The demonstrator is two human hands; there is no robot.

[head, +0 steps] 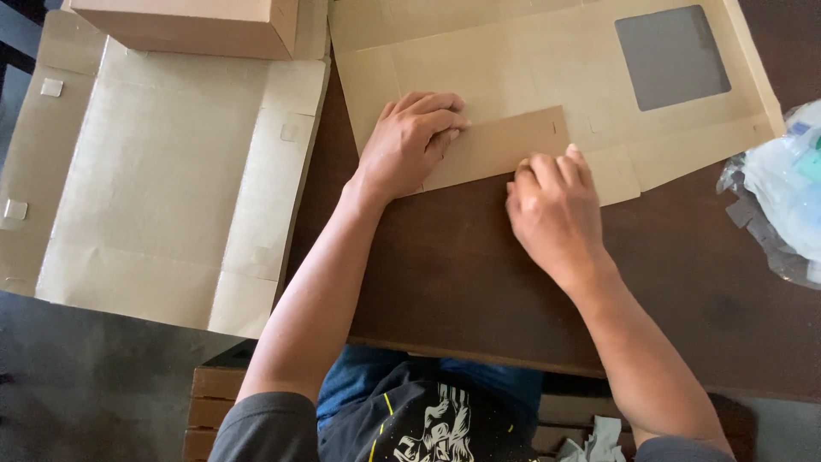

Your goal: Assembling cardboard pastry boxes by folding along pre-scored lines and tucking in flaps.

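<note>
A flat tan cardboard box blank with a clear window (pixel 547 60) lies far on the dark brown counter (pixel 445 274). The left hand (pixel 409 141) presses its folded brown flap (pixel 500 144) with spread, released fingers; the right hand (pixel 552 210) pinches the flap's near edge. The board looks light, stiff and creasable, best held along the fold.

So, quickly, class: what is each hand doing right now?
Left hand: open, pressing flat on the folded flap.
Right hand: fingers curled, pinching the flap's lower edge.
</note>
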